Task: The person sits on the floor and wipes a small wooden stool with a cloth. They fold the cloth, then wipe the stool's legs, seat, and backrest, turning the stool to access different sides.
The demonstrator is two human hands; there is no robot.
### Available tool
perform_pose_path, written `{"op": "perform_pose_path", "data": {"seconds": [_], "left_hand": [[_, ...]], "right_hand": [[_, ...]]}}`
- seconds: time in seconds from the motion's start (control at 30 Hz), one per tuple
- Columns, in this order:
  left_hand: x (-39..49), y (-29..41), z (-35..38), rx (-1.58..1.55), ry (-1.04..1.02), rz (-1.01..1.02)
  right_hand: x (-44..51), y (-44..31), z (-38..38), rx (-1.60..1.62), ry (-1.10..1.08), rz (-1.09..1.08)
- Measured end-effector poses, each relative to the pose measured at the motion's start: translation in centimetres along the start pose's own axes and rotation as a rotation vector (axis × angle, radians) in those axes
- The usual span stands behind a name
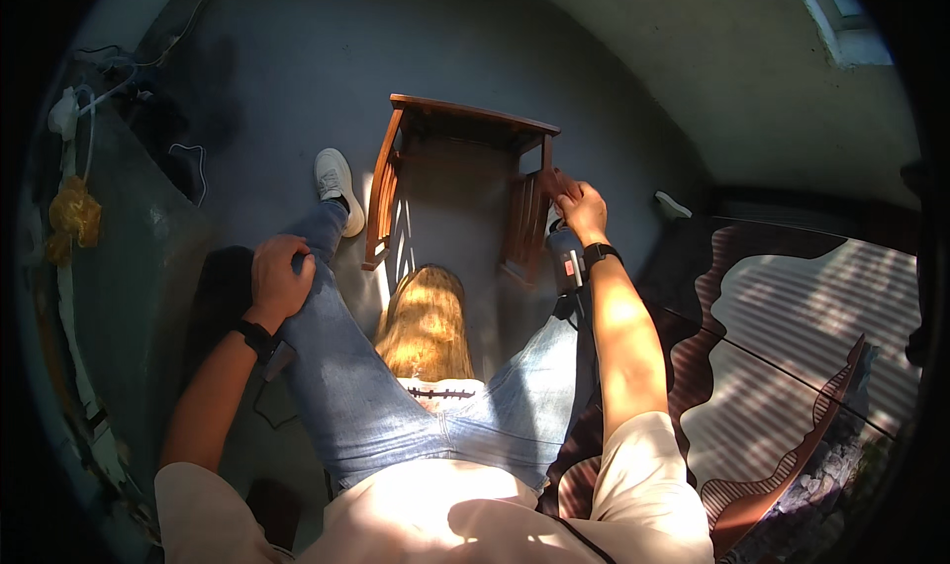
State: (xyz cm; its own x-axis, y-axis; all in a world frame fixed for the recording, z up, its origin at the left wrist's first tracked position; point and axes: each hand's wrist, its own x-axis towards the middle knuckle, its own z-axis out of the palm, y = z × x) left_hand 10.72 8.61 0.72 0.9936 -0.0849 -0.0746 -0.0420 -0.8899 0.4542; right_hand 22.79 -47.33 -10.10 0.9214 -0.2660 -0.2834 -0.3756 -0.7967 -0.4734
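Note:
A brown wooden stool or small rack with slatted sides [475, 111] lies in front of me on the grey floor. My right hand [582, 204] grips its right side near the upper corner. Resting on my left knee is my left hand [280, 274], with its fingers curled over the denim and nothing visible in it. Between my thighs stands a wooden log or stump [427, 323], sunlit and yellow-brown. Both wrists wear black straps, and a dark device [565, 263] sits beside my right wrist.
To the right stands a dark table with a wavy pale pattern [787, 304]. A greenish panel [126, 267] is at the left, near white cables and a yellow bundle [74, 219]. A wall [668, 67] rises at the upper right.

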Motion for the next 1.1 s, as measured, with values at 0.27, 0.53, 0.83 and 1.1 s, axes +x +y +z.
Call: {"op": "perform_pose_path", "data": {"seconds": [0.27,0.53,0.83,1.1], "left_hand": [[3.9,-0.6,-1.0,-0.030,-0.044,-0.068],[3.9,-0.7,-1.2,0.003,-0.067,-0.050],[1.7,-0.5,0.2,0.016,0.028,-0.062],[1.0,-1.0,-0.4,0.014,0.077,-0.080]], "right_hand": [[11.3,-3.4,4.8,-0.266,0.128,-0.181],[8.5,-1.4,4.9,-0.438,-0.059,-0.400],[-8.4,3.0,6.2,-0.272,-0.201,-0.158],[-11.4,2.3,3.6,-0.256,-0.657,-0.064]]}}
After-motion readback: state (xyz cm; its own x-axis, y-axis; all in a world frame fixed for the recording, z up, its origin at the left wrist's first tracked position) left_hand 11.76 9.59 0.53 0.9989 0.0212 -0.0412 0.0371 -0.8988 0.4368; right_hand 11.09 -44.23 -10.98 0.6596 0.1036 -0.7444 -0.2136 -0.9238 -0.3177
